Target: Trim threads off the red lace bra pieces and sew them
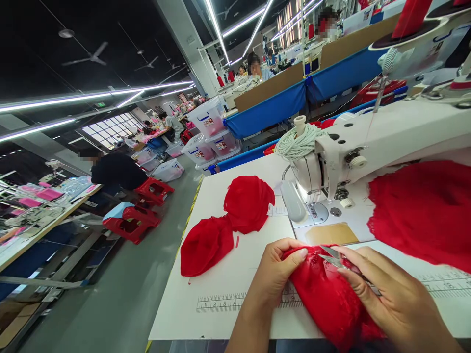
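Note:
My left hand (281, 267) pinches the upper edge of a red lace fabric piece (324, 294), thumb on top. In my right hand (382, 284) is a pair of thread snips (333, 259), its pointed metal blades apart at the fabric's top edge. The red piece hangs down over the table's front edge. Left of it, two red rounded fabric cups (248, 203) lie joined on the white table (217, 326). Behind my hands stands a white sewing machine (368, 142), its needle area lit. More red fabric (423, 211) is heaped to the right.
A printed ruler (217, 303) runs along the table's front. Pale green cord (300, 142) is coiled on the machine head. Red stools (132, 223) and a seated person (116, 169) are across the aisle at left. Clear plastic bins (208, 117) are stacked behind the table.

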{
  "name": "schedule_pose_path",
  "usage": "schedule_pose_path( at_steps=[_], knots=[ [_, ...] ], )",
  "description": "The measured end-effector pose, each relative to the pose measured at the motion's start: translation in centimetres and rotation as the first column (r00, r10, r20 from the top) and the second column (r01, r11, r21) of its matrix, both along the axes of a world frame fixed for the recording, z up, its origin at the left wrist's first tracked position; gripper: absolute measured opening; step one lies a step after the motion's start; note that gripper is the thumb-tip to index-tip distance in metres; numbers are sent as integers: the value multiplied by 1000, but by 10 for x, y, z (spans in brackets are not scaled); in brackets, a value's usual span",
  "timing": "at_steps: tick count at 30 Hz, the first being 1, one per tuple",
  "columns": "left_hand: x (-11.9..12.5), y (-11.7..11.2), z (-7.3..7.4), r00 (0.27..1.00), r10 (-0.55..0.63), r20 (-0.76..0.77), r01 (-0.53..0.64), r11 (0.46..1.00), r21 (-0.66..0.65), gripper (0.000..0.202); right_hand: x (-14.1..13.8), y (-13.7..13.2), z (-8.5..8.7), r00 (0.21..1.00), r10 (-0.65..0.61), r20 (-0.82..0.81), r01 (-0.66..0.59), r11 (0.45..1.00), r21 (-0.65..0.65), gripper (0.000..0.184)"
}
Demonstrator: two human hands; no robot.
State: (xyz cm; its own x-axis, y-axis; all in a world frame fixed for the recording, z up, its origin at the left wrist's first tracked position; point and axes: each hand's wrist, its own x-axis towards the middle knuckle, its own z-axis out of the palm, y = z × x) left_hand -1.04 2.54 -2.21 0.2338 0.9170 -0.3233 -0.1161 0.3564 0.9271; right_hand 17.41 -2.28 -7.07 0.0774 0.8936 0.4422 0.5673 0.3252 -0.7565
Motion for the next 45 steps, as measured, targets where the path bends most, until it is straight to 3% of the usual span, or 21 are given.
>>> schedule_pose_path(
  at_steps=[2,4,7,11,15,20,23,26,30,33,35,38,39,41,43,45],
  knots=[
    [0,0,-1,1000,6,1,-6,1000,-6,31,0,1,1,999,-23,-45,21,999,-30,31],
    [-1,0,-2,1000,9,-7,-9,1000,-13,33,-4,1,10,978,-77,-192,42,983,-180,31],
    [-1,1,-6,1000,3,-17,-2,1000,3,33,-16,0,26,939,-84,-333,-27,949,-314,26],
    [0,1,-9,1000,-10,-11,10,999,43,28,-27,4,29,958,76,-277,-125,979,-162,12],
    [1,-1,-6,997,-77,-4,77,995,57,27,-28,13,23,974,193,-119,-193,981,5,26],
    [1,-1,-2,994,-107,1,107,993,51,34,-25,21,31,982,103,-156,-101,995,19,19],
    [3,-1,-2,991,-123,-59,127,990,61,23,-24,22,30,988,39,-151,-37,999,12,20],
    [9,-2,-2,982,-78,-170,100,987,125,17,-27,21,23,996,76,-50,-68,987,147,16],
    [17,-5,-8,953,49,-300,31,966,255,6,-39,13,19,981,189,-38,-168,936,310,30],
    [18,-5,-12,922,132,-365,-5,944,329,7,-48,-1,24,899,411,-152,-354,885,302,27],
    [17,-3,-12,926,140,-350,-33,954,296,13,-48,-10,28,782,567,-258,-514,822,247,17],
    [14,-1,-9,944,115,-309,-45,973,225,19,-36,-15,32,642,658,-394,-673,730,122,32],
    [12,-1,-8,949,99,-300,-32,975,220,19,-29,-13,33,654,636,-409,-674,736,66,36],
    [10,-1,-6,958,72,-277,-4,972,237,18,-16,-2,32,765,499,-407,-567,822,-60,25],
    [9,-2,-6,969,40,-243,22,969,247,17,-6,12,29,915,241,-324,-282,956,-83,19],
    [8,-2,-5,979,-3,-205,50,973,224,18,-2,24,24,950,177,-257,-212,970,-115,24]
  ],
)
